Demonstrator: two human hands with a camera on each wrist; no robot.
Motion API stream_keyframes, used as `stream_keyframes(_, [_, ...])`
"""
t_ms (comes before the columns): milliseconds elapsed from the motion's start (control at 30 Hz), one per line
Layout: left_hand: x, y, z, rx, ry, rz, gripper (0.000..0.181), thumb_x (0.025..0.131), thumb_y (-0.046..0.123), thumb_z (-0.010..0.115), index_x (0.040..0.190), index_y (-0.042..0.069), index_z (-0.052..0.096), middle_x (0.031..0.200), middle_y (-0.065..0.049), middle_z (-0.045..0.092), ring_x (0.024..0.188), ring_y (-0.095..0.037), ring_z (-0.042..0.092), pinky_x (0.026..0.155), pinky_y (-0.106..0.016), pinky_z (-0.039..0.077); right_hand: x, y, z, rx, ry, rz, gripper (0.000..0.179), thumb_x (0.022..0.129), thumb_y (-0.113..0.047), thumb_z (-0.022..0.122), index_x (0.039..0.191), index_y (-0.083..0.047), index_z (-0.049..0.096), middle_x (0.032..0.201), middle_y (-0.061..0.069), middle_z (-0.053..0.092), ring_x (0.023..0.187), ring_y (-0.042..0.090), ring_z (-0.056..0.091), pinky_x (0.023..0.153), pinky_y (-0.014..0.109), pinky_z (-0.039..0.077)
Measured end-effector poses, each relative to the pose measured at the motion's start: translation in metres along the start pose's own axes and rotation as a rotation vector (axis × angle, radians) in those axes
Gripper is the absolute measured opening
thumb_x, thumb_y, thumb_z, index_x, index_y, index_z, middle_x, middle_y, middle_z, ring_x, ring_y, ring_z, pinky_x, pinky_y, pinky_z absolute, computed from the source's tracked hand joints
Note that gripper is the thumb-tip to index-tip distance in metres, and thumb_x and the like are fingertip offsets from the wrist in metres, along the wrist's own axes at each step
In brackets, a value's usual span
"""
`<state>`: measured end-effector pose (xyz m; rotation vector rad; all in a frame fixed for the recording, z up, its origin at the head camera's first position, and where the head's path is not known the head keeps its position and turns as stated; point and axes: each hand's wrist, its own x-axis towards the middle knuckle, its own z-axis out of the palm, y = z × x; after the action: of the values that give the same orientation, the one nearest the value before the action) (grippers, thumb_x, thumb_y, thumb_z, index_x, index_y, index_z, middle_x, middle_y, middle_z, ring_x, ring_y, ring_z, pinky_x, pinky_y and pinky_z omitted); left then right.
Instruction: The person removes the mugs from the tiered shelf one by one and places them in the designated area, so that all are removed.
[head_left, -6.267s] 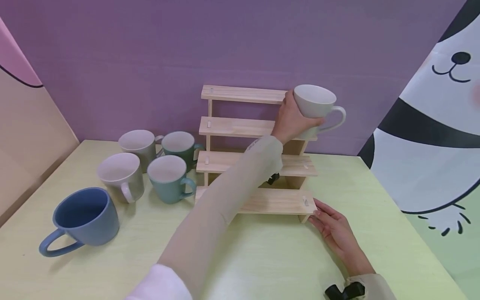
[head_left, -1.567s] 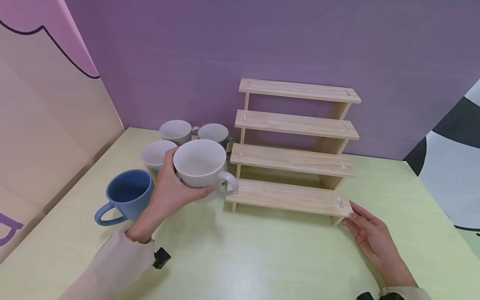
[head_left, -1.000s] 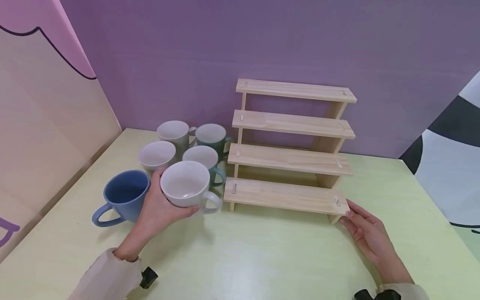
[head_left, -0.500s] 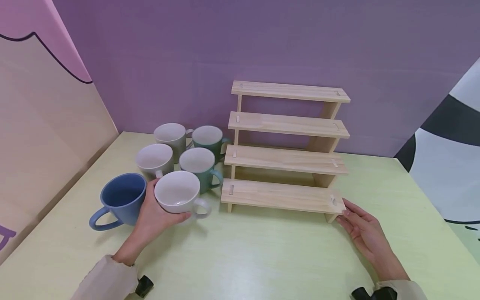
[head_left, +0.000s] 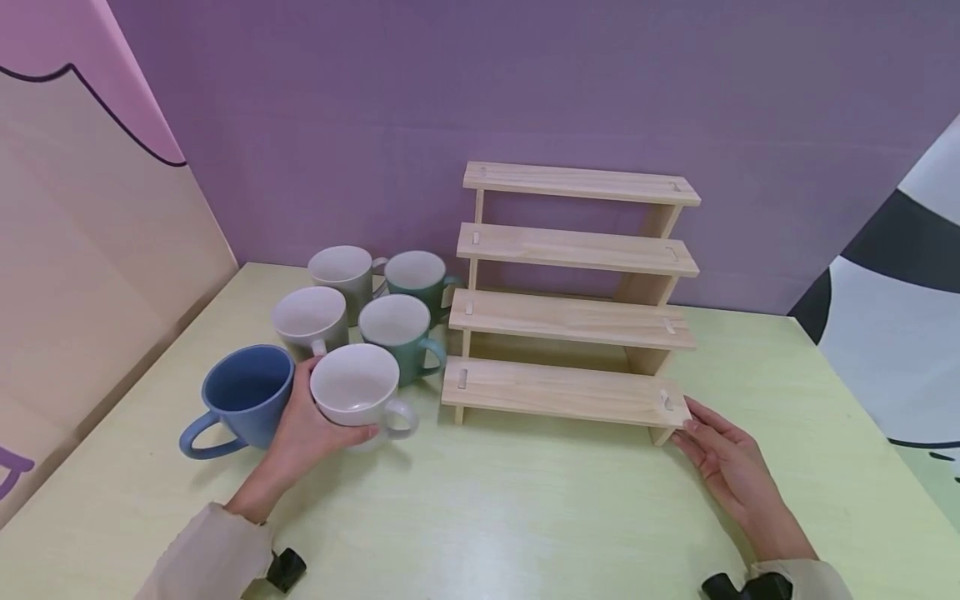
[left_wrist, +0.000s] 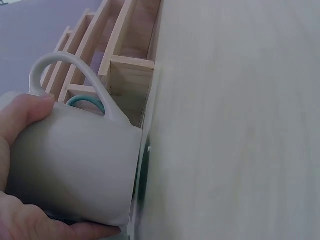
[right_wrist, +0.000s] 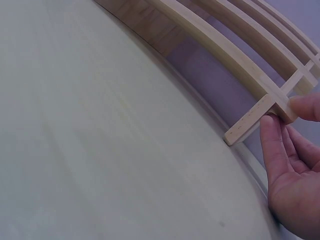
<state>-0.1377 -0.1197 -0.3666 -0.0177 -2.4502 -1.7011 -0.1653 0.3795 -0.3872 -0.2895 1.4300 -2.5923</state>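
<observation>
In the head view my left hand [head_left: 303,429] grips a white mug [head_left: 354,385] round its side, low over the table or on it; I cannot tell which. The mug is upright, its handle pointing right. A blue mug [head_left: 247,392] stands just left of that hand. In the left wrist view the thumb lies near the top of the white mug [left_wrist: 80,160], and fingers curl round below. My right hand [head_left: 731,475] pinches the right end of the lowest step of a four-tier wooden display stand [head_left: 562,390]. In the right wrist view the thumb [right_wrist: 306,106] presses that end opposite the fingers.
Behind the held mug stand a teal mug [head_left: 397,333], a dark green mug [head_left: 420,279], a grey-green mug [head_left: 345,271] and a pale grey mug [head_left: 311,321], close together. A purple wall [head_left: 337,125] rises behind the pale table [head_left: 510,508].
From the stand's upper right, my left hand has brought the white mug left and down beside the blue mug. In the last half second it barely moves. The right hand keeps its hold.
</observation>
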Motion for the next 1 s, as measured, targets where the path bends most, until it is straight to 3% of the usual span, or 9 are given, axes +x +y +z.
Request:
stream_keyframes(233, [0.000, -0.002, 0.003, -0.014, -0.006, -0.020, 0.102, 0.064, 0.008, 0.086, 0.141, 0.003, 0.019, 0.140, -0.019, 0.036, 0.126, -0.038, 0.039, 0.102, -0.055, 0.038, 0.000, 0.001, 0.000, -0.008, 0.007, 0.003, 0.039, 0.098, 0.008, 0.039, 0.117, -0.010, 0.068, 0.116, -0.001, 0.068, 0.102, 0.013, 0.067, 0.085, 0.024, 0.054])
stream_keyframes(733, [-0.009, -0.009, 0.007, -0.074, -0.009, 0.011, 0.102, 0.065, 0.003, 0.085, 0.143, 0.003, 0.018, 0.140, -0.019, 0.035, 0.126, -0.036, 0.036, 0.103, -0.052, 0.034, 0.002, -0.001, -0.002, -0.018, 0.001, 0.008, 0.040, 0.098, 0.008, 0.037, 0.116, -0.010, 0.068, 0.116, 0.000, 0.068, 0.102, 0.014, 0.067, 0.084, 0.024, 0.054])
stream_keyframes(1000, [-0.013, -0.001, 0.003, -0.051, 0.021, 0.055, 0.103, 0.068, 0.006, 0.084, 0.145, 0.005, 0.015, 0.141, -0.019, 0.033, 0.128, -0.037, 0.036, 0.105, -0.057, 0.034, 0.002, 0.001, -0.002, -0.015, -0.008, 0.002, 0.040, 0.099, 0.007, 0.037, 0.117, -0.009, 0.068, 0.116, 0.000, 0.068, 0.102, 0.013, 0.067, 0.085, 0.024, 0.054])
